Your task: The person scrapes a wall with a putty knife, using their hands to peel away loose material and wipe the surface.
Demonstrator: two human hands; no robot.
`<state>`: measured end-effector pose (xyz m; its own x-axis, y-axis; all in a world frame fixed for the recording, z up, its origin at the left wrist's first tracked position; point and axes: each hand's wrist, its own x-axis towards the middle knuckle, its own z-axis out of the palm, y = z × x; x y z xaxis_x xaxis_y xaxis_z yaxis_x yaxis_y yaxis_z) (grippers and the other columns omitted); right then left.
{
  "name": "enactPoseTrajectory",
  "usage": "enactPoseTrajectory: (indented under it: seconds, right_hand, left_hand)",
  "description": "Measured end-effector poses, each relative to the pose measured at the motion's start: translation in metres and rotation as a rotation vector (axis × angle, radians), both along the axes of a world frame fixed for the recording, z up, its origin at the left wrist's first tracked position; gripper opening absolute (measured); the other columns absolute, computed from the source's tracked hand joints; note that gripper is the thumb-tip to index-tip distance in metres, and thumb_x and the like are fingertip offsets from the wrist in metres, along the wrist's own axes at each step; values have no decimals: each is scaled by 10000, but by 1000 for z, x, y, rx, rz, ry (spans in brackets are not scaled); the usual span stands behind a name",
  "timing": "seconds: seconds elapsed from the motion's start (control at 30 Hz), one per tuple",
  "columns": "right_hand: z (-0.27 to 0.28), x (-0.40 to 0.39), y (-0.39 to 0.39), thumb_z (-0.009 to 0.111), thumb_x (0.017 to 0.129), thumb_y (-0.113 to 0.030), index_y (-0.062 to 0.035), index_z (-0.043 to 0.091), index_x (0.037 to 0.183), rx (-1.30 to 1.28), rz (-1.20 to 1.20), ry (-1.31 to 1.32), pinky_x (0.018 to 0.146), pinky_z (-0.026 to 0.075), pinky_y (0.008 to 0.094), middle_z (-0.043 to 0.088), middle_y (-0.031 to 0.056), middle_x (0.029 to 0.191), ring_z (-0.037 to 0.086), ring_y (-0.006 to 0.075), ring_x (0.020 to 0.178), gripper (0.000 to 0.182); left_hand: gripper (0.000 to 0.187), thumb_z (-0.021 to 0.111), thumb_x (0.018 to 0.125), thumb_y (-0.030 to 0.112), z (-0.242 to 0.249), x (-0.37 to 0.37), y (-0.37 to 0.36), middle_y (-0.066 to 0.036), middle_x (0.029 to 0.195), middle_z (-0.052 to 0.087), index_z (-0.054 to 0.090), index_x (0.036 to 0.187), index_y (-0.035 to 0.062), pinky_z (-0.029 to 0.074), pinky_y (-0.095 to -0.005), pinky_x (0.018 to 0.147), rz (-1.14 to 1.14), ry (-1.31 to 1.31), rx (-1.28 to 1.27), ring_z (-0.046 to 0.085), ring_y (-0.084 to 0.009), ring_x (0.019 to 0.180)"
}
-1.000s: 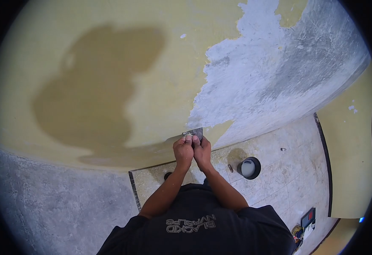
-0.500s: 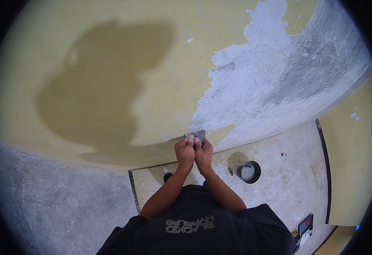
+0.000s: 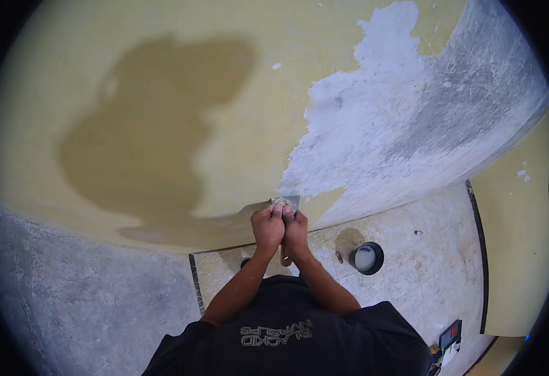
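Note:
Both hands are closed together around a scraper (image 3: 294, 202), whose flat metal blade lies against the wall at the lower edge of the peeled area. My left hand (image 3: 268, 231) and my right hand (image 3: 296, 233) press side by side, thumbs up near the blade. Between the wrists the end of the handle pokes out; the rest of it is hidden by the fingers. Pale crumbs cling around the blade and thumbs. Yellow paint (image 3: 249, 144) covers the wall on the left, and a bare whitish-grey patch (image 3: 362, 131) spreads up and right from the blade.
A dark bucket (image 3: 379, 258) with whitish contents stands on the dusty tiled floor (image 3: 406, 276), right of my arms. Small scraps lie near it. A dark case with a red part (image 3: 455, 330) sits at lower right. Grey bare surface (image 3: 86, 301) fills the lower left.
Both hands and the scraper have shifted slightly left and down along the wall. The handle end now shows between my wrists.

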<state>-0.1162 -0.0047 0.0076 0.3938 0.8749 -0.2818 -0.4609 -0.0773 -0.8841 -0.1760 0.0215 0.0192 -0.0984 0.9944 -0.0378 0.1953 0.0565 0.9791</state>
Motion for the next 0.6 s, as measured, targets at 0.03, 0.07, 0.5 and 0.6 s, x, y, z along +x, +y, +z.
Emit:
enactPoseTrajectory:
  seconds: [0.03,0.07,0.5,0.6]
  right_hand:
    - [-2,-2,-3,522,964,-260,43,598,929,-7,2,11,594,442,300,596,42,739,502,120,654,314]
    - [-3,2,-2,518,967,-255,35,598,933,20,-17,-201,585,433,290,584,27,743,492,112,648,303]
    - [24,11,2,518,964,-232,20,586,881,66,3,-384,575,430,272,569,13,715,481,85,644,274]
    - [28,15,-2,532,959,-258,15,587,864,112,-23,-417,522,425,284,552,4,653,474,83,584,294]
  left_hand:
    - [269,579,891,156,-12,0,0,-137,589,590,615,735,-61,429,-338,544,-2,-34,20,520,-165,532]
    - [269,579,888,164,-22,0,4,-154,589,588,620,745,-61,431,-345,545,-4,-76,49,526,-179,526]
    - [261,539,964,182,2,-6,1,-20,768,625,644,857,-31,448,-252,631,-144,-196,-3,516,-74,673]
    - [280,558,943,207,9,-10,2,-56,643,561,611,812,-35,422,-281,565,-293,-349,21,462,-92,606]
